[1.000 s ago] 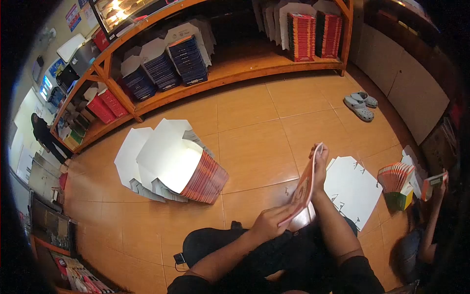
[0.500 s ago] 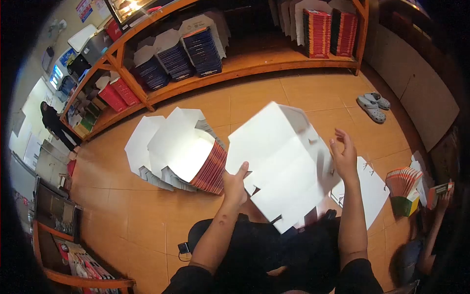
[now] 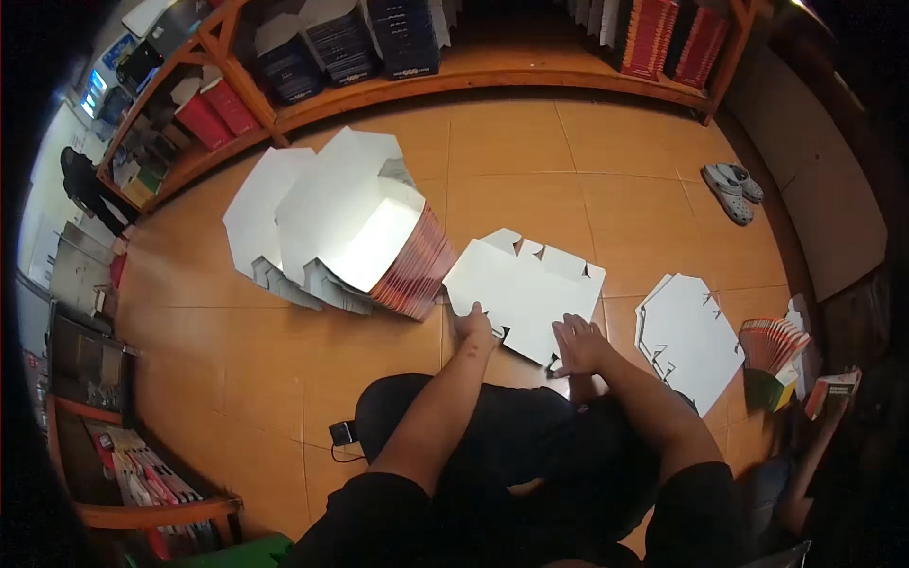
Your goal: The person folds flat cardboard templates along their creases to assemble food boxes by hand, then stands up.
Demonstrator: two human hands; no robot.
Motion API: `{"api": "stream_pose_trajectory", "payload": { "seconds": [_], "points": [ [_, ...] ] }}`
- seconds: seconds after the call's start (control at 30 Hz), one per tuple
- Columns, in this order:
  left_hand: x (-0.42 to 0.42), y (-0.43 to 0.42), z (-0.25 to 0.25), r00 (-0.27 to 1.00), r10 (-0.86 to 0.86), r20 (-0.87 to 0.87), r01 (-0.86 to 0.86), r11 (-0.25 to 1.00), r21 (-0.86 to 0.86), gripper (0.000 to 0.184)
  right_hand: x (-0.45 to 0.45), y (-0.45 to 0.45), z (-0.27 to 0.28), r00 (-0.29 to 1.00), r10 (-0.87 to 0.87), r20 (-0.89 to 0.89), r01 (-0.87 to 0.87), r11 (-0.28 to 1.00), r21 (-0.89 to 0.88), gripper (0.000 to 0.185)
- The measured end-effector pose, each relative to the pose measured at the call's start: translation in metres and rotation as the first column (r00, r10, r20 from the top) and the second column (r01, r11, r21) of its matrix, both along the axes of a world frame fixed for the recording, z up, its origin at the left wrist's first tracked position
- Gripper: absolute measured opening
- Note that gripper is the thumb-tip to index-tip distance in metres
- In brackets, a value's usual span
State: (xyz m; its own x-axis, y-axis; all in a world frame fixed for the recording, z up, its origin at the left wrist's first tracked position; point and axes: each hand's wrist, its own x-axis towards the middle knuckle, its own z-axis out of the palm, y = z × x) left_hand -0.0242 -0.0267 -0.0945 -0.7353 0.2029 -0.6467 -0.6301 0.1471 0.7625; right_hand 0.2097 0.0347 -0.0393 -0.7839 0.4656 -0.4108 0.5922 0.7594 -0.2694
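Note:
A white die-cut cardboard box blank (image 3: 525, 289) lies low over the floor in front of my knees, its slotted tabs along the edges. My left hand (image 3: 475, 328) grips its near left edge, thumb on top and fingers underneath. At the near right corner, my right hand (image 3: 584, 346) has its fingers together on the edge beside a dark slot; what lies under the palm is hidden. To the left stands a nested stack of folded boxes (image 3: 417, 270) with red printed sides and raised white lids. More flat white blanks (image 3: 691, 336) rest on the floor to the right.
A wooden shelf (image 3: 492, 80) at the back holds dark blue and red box stacks. Grey clogs (image 3: 731, 194) sit at the right. Another person's hand holds a small box (image 3: 833, 390) near a fanned orange stack (image 3: 776, 346). A person in black (image 3: 90, 194) stands far left.
The blank has come down from a raised, tilted position to lie nearly flat and lower. My right hand, apart from it with fingers spread before, now grips its near right corner.

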Motion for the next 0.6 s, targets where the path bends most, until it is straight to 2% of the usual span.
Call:
{"api": "stream_pose_trajectory", "payload": {
  "seconds": [0.03,0.1,0.17,0.2,0.23,0.27,0.3,0.33,0.37,0.4,0.43,0.47,0.53,0.57,0.6],
  "points": [
    [-0.005,0.003,-0.013,0.997,-0.057,-0.055,0.052,0.995,-0.086,0.039,0.001,-0.005,-0.004,0.999,0.039,0.037,-0.043,0.995,0.087,0.115],
    [0.005,-0.001,0.026,0.996,-0.012,-0.087,0.008,0.999,-0.049,0.042,0.001,-0.015,-0.004,0.996,0.044,0.078,-0.049,0.997,0.060,0.112],
    [0.011,-0.002,0.060,0.991,0.027,0.131,-0.013,0.994,-0.106,0.040,0.001,-0.020,-0.009,0.992,-0.108,0.064,0.102,0.991,0.088,0.095],
    [0.009,-0.001,0.046,0.989,0.031,0.144,-0.016,0.994,-0.105,0.040,0.014,-0.007,-0.065,0.994,-0.035,-0.105,0.057,0.976,0.211,0.076],
    [0.002,0.000,0.023,0.989,-0.092,0.119,0.114,0.974,-0.198,0.039,0.019,0.000,-0.070,0.995,-0.032,-0.093,0.052,0.976,0.211,0.076],
    [0.000,-0.002,0.021,0.971,-0.216,0.107,0.238,0.926,-0.291,0.039,0.021,0.006,-0.069,0.986,-0.051,-0.158,0.079,0.981,0.175,0.071],
    [0.000,-0.005,0.018,0.970,-0.212,0.119,0.238,0.927,-0.289,0.039,0.024,0.012,-0.068,0.973,-0.071,-0.222,0.103,0.985,0.137,0.066],
    [-0.002,-0.005,0.017,0.954,-0.266,0.137,0.296,0.906,-0.303,0.039,0.028,0.017,-0.065,0.973,0.002,-0.231,0.056,0.968,0.244,0.063],
    [-0.003,-0.005,0.021,0.936,-0.317,0.155,0.351,0.882,-0.316,0.040,0.027,0.018,-0.055,0.975,0.011,-0.223,0.046,0.968,0.246,0.063],
    [-0.001,-0.004,0.010,0.938,-0.307,0.162,0.344,0.885,-0.312,0.040,0.023,0.014,-0.038,0.968,-0.116,-0.221,0.163,0.964,0.210,0.064],
    [0.001,-0.003,-0.001,0.953,-0.255,0.166,0.289,0.928,-0.234,0.041,0.019,0.013,-0.030,0.946,-0.243,-0.217,0.282,0.943,0.175,0.066],
    [0.003,-0.003,0.001,0.964,-0.202,0.175,0.229,0.961,-0.156,0.041,0.019,0.016,-0.034,0.948,-0.235,-0.213,0.274,0.946,0.174,0.066],
    [0.005,-0.004,0.004,0.952,-0.198,0.234,0.233,0.964,-0.130,0.041,0.024,0.021,-0.044,0.910,-0.361,-0.202,0.369,0.929,0.002,0.068],
    [0.007,-0.005,0.009,0.936,-0.205,0.287,0.242,0.965,-0.100,0.040,0.025,0.021,-0.044,0.912,-0.360,-0.196,0.366,0.930,-0.001,0.068],
    [0.009,-0.005,0.014,0.935,-0.204,0.288,0.242,0.965,-0.101,0.040,0.025,0.023,-0.044,0.858,-0.467,-0.215,0.446,0.884,-0.139,0.072]
  ]
}}
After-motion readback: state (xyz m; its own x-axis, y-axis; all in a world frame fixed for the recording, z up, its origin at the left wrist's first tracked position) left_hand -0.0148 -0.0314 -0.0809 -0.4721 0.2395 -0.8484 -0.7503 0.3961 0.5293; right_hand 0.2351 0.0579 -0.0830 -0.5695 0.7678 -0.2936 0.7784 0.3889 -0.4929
